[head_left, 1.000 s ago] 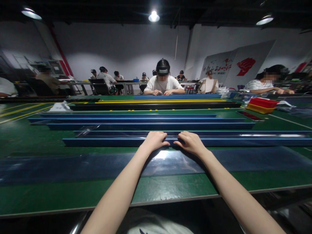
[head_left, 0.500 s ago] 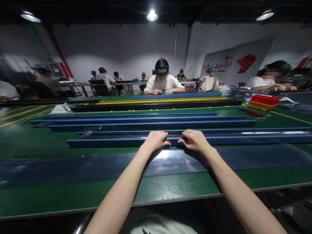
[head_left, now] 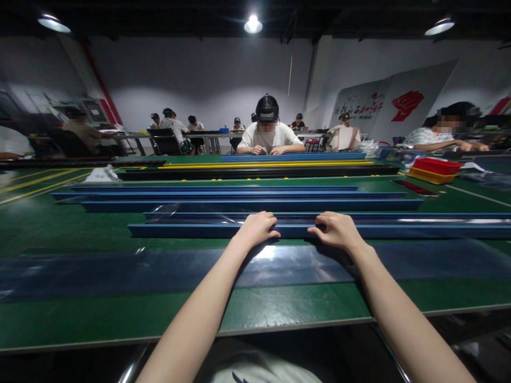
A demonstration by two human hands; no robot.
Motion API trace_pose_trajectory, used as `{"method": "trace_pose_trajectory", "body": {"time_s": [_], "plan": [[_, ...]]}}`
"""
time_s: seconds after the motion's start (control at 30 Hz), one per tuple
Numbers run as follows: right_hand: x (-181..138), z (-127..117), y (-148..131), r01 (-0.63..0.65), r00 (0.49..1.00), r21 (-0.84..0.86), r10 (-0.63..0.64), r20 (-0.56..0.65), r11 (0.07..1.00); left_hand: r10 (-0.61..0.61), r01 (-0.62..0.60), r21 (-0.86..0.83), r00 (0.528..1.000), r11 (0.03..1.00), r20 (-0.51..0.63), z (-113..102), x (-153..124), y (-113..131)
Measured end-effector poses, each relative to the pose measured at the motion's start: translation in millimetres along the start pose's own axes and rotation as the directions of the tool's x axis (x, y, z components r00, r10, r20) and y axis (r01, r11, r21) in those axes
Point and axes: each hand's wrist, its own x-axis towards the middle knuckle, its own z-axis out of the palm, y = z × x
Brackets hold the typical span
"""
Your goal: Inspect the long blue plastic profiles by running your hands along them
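A long blue rail [head_left: 179, 230] lies across the green table [head_left: 99, 314] in front of me. Both my hands rest on it, fingers curled over its near edge. My left hand [head_left: 257, 229] grips it near the middle. My right hand [head_left: 337, 230] grips it a short way to the right. A dark glossy film strip [head_left: 120, 268] lies flat between the rail and me, under my wrists.
Further blue rails [head_left: 239, 197] lie parallel beyond mine, then yellow and black rails [head_left: 259, 169]. A person in a white shirt [head_left: 268, 135] sits opposite. Red and yellow trays [head_left: 433, 170] stand at the right. Other people sit at tables behind.
My right hand has slid to the right along the rail, widening the gap between my hands. The rail itself has shifted to the right. My left hand has stayed put.
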Motion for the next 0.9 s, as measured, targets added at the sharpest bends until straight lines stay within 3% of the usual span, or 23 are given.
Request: {"method": "trace_pose_trajectory", "body": {"time_s": [0.3,0.57,0.9], "plan": [[2.4,3.6,-0.6,0.016,0.998,0.047,-0.019,0.062,0.999,0.005,-0.005,-0.013,1.0,1.0,0.002,0.1,-0.6,1.5],[6.2,11.0,-24.3,0.106,0.987,0.079,-0.114,0.116,0.991,0.014,-0.014,-0.013,1.0,1.0,-0.007,-0.3,-0.7,1.7],[7.2,11.2,-26.8,0.118,0.984,0.124,-0.133,0.118,0.985,-0.001,0.002,-0.026,1.0,1.0,0.01,-1.5,-0.2,2.7]]}}
